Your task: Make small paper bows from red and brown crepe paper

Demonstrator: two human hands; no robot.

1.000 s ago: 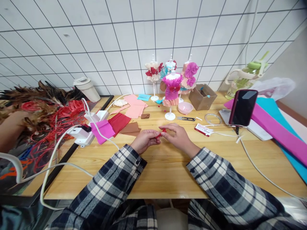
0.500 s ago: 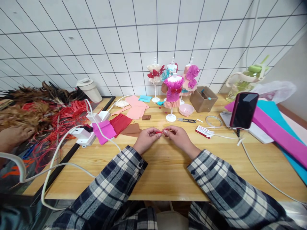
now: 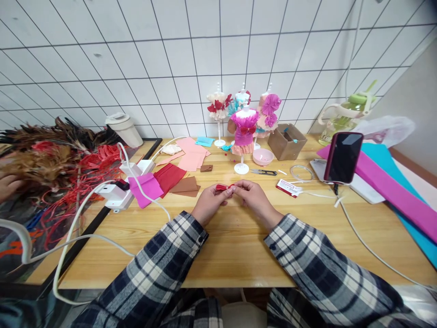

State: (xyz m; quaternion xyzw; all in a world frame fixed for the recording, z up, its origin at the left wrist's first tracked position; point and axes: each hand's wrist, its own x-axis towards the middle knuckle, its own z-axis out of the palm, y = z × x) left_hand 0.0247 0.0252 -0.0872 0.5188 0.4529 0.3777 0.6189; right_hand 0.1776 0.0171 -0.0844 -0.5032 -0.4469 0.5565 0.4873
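Between my fingertips is a small gathered piece of red crepe paper (image 3: 221,187). My left hand (image 3: 211,200) pinches it from the left, and the red folds stick out above the fingers. On the other side, my right hand (image 3: 251,196) grips its right end between thumb and forefinger. Both hands are close together, above the wooden table (image 3: 232,246). Just behind them stands a small white mannequin (image 3: 244,132) in a magenta and pink paper dress. Brown paper pieces (image 3: 185,186) and a red paper sheet (image 3: 169,178) lie left of my left hand.
Thread snips (image 3: 264,172), a pink bowl (image 3: 262,157) and a cardboard box (image 3: 287,142) are behind my right hand. A phone (image 3: 344,157) stands at right. White cables (image 3: 78,214) and a power strip (image 3: 119,196) lie left. Another person's hand (image 3: 8,186) is at feathers (image 3: 58,168).
More of the red paper shows above my left fingers, its folds now visible. The view has shifted slightly. The other person's hand has moved left, partly out of view.
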